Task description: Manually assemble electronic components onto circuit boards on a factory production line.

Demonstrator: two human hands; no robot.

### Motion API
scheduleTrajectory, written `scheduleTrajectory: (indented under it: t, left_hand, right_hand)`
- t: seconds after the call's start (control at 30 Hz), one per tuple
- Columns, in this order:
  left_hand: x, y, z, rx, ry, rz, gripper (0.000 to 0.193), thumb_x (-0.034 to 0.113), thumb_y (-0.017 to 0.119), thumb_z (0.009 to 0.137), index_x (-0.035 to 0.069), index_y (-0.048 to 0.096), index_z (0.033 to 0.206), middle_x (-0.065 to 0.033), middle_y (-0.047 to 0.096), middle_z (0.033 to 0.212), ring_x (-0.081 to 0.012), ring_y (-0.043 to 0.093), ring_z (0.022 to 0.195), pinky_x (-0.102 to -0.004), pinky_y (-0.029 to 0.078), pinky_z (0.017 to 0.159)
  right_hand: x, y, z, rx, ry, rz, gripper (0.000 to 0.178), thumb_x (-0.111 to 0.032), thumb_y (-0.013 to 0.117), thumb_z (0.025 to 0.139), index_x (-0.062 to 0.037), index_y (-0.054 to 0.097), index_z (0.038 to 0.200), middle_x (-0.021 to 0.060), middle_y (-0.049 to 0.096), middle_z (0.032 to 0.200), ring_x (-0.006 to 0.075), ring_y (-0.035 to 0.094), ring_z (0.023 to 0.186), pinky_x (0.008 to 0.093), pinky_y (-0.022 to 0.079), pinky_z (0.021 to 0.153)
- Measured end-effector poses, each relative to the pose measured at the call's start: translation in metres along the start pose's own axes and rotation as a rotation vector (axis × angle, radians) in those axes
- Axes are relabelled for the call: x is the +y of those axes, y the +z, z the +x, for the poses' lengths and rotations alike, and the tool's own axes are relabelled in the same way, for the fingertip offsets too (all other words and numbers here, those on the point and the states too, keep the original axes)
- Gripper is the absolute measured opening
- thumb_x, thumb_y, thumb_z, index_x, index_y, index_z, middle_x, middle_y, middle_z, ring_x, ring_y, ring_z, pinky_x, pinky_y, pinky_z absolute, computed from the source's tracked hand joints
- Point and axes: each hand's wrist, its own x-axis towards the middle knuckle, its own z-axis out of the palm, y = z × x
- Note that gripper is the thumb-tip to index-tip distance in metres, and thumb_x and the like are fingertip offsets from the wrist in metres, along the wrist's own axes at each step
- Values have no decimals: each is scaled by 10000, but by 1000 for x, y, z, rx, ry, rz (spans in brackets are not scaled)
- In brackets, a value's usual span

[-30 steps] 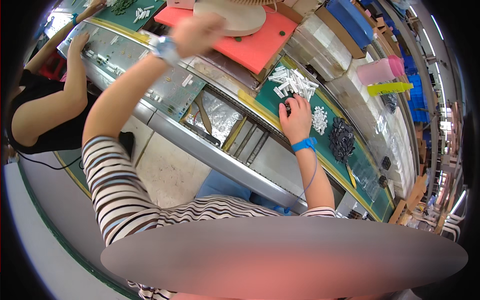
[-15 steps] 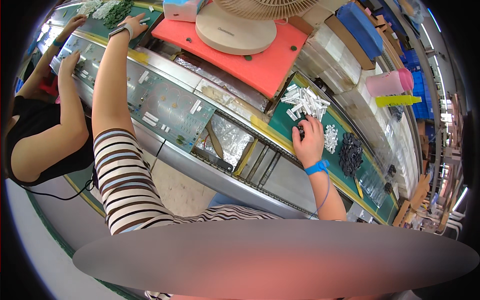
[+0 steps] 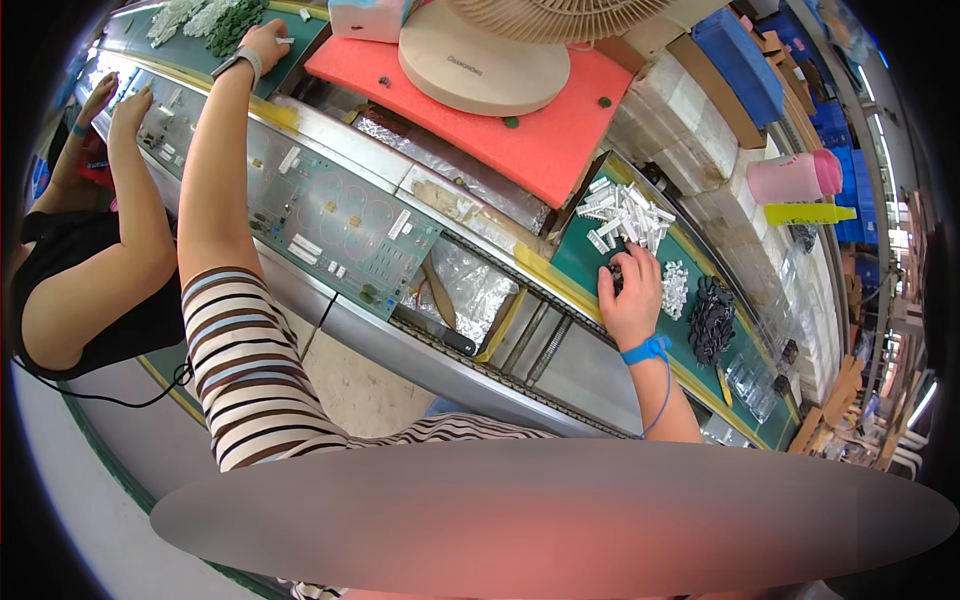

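Left hand [image 3: 264, 45] near mat [image 3: 284, 64] edge; right hand [image 3: 634, 300] by white pile [image 3: 632, 215], grip unclear.

I see a striped shirt [image 3: 450, 424], cream with dark brown and pale blue bands, left sleeve [image 3: 250, 370] ending near the elbow. Left hand [image 3: 266, 44] bare, pale-strapped watch [image 3: 242, 61] at its wrist. Right hand [image 3: 634, 300] bare, blue wristband [image 3: 646, 349] with a thin bluish cord [image 3: 667, 390] attached.

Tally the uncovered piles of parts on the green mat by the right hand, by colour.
White: 2 (long rectangular white strips; small white pieces)
Black: 1 (small black pieces)
Total: 3, excluding dark parts partly hidden under the right hand
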Motion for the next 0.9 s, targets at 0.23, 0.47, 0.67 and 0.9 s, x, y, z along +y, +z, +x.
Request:
scheduleTrajectory:
  t: [0.23, 0.47, 0.67, 0.9]
  left_hand:
    - [20, -13, -3, -77, -226, -231, 326, 311, 648, 720, 113, 566, 965, -185, 594, 918, -300, 589, 793, -385, 511, 658]
    - [20, -18, 3, -139, -347, -346, 331, 282, 653, 700, 56, 563, 925, -145, 629, 773, -233, 603, 568, -343, 512, 479]
    - [25, -21, 3, -127, -355, -327, 359, 265, 643, 713, 50, 552, 985, -137, 623, 763, -216, 613, 614, -330, 523, 528]
    - [-22, 3, 6, 135, -653, -1390, 225, 163, 617, 782, 28, 544, 947, -76, 577, 840, -206, 596, 740, -311, 536, 597]
  right_hand:
    - [0, -2, -1, -4, 18, -6, 199, -168, 621, 741, -50, 540, 879, 167, 516, 1099, 371, 462, 1037, 451, 387, 869]
    - [-2, -2, 0, -3, 14, 0, 206, -166, 623, 739, -50, 533, 884, 171, 515, 1097, 372, 464, 1036, 451, 387, 867]
    - [0, -2, 0, -14, 21, -7, 204, -160, 621, 741, -49, 532, 886, 172, 514, 1099, 372, 462, 1039, 451, 385, 870]
    - [-1, -2, 1, -20, 16, -6, 207, -162, 616, 745, -44, 533, 894, 178, 511, 1103, 375, 457, 1044, 457, 378, 879]
